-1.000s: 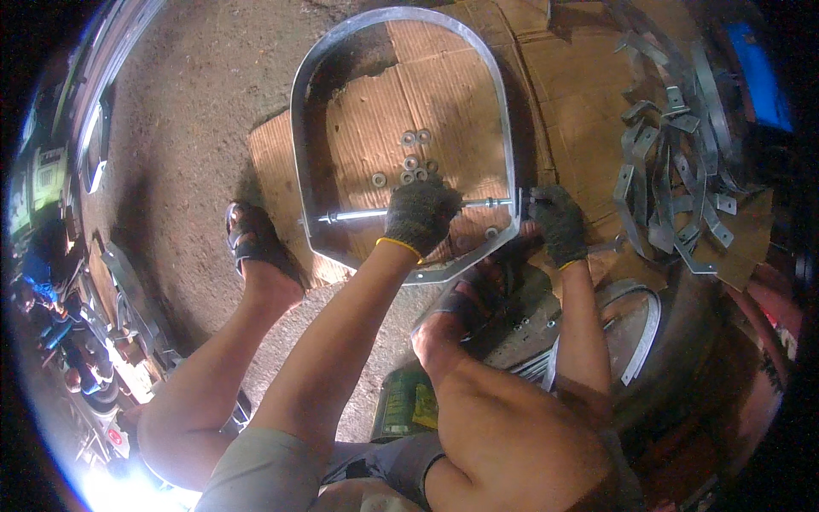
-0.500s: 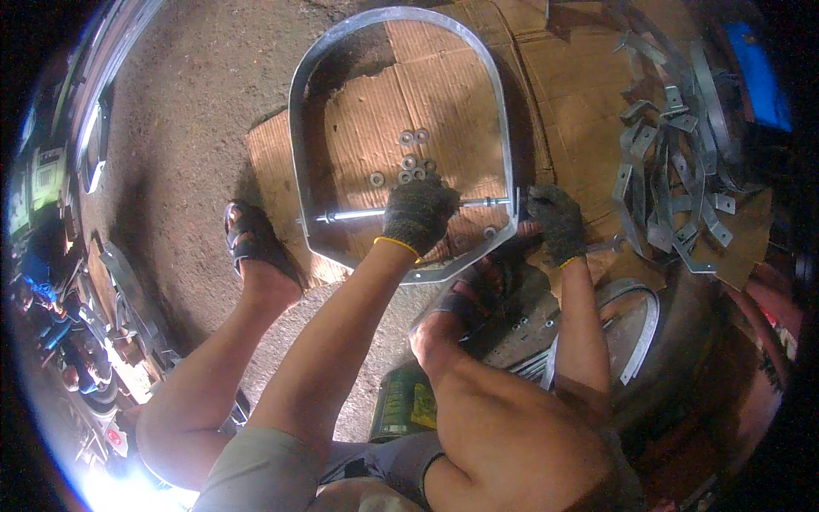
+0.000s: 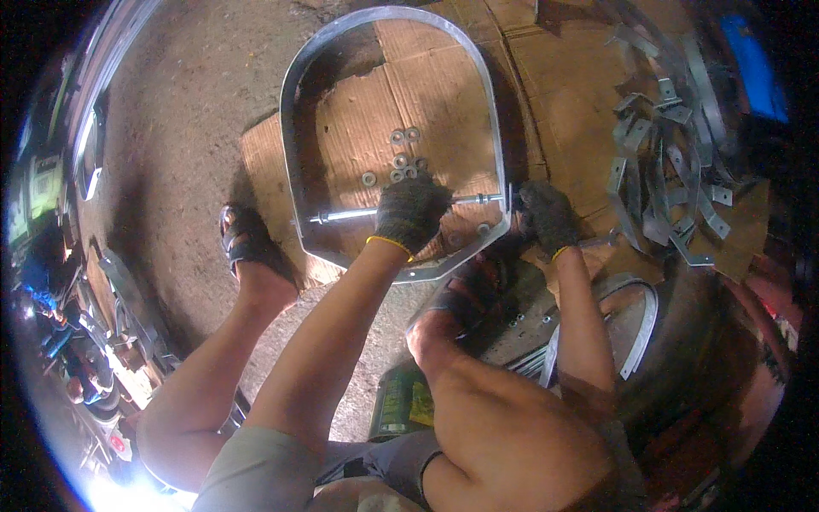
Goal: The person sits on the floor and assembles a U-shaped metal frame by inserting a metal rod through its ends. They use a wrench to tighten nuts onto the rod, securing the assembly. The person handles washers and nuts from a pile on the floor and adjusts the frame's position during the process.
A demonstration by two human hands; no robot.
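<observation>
Two gloved hands busy: your left hand (image 3: 414, 209) grips the metal rod (image 3: 345, 215) spanning the arched frame (image 3: 288, 145) on cardboard (image 3: 435, 94); your right hand (image 3: 548, 215), fingers curled, sits just outside, its hold unclear.

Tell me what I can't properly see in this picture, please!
All in the head view:
- Middle of the metal rod: hidden by the left hand.
- What the right hand may be pinching: too dark and blurred.
- Bottom of the green can: hidden by the shorts.
- Tiny bits near the right foot: too small.
</observation>
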